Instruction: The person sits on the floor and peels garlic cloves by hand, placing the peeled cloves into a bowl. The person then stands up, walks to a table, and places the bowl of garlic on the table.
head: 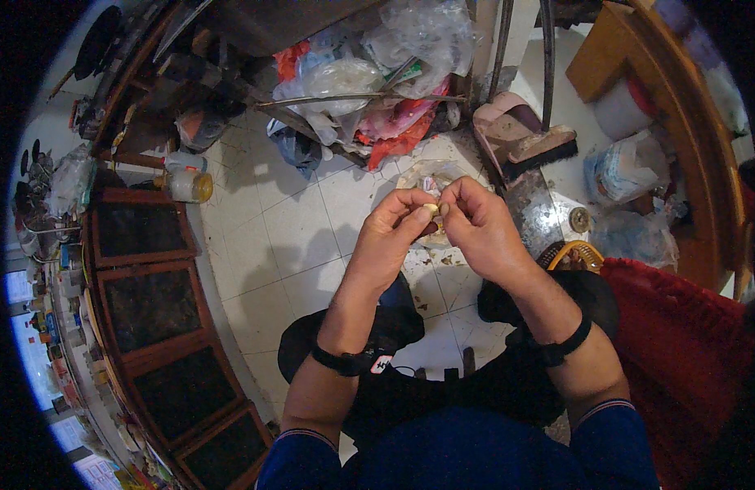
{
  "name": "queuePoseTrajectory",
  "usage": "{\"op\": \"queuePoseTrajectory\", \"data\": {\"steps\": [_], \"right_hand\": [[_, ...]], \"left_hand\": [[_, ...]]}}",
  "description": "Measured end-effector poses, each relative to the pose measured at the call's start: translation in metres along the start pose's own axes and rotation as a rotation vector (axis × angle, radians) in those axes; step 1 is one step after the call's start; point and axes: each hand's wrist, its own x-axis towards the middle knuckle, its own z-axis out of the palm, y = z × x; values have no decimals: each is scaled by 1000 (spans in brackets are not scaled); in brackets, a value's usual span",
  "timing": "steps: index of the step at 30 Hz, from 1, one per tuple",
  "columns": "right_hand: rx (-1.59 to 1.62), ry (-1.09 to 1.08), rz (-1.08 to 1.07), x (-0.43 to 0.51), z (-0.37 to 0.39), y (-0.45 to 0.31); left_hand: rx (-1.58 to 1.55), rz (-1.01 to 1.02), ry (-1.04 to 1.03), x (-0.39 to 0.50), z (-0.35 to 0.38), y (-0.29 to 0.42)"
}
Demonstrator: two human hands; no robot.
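Observation:
My left hand (393, 223) pinches a small pale-yellow piece (432, 208), which looks like a peeled garlic clove, between thumb and forefinger. Thumb and fingertips of my right hand (481, 223) are pressed together at the clove's right end; whether they grip the clove itself or a bit of skin is too small to tell. Beneath both hands stands a waste bin lined with a clear plastic bag (414, 174), partly hidden by them. Brown scraps (446, 260) lie on the tiles near it. By my right knee is a yellow-handled basket (576, 250), its contents mostly hidden.
Plastic bags (347, 79) are heaped ahead. A pink dustpan (506, 122) and a broom (546, 150) stand at the front right. Wooden cabinets (151, 300) line the left side. A red cloth (665, 331) hangs at my right, near a white bucket with a red rim (622, 110).

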Motion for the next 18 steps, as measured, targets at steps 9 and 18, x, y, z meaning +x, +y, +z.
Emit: {"op": "queuePoseTrajectory", "data": {"steps": [9,18], "right_hand": [[80,-10,68,-1,-2,-9],[94,-16,65,-2,-7,-10]], "left_hand": [[-184,-52,-67,1,-1,-4],[17,26,-2,1,2,-5]]}}
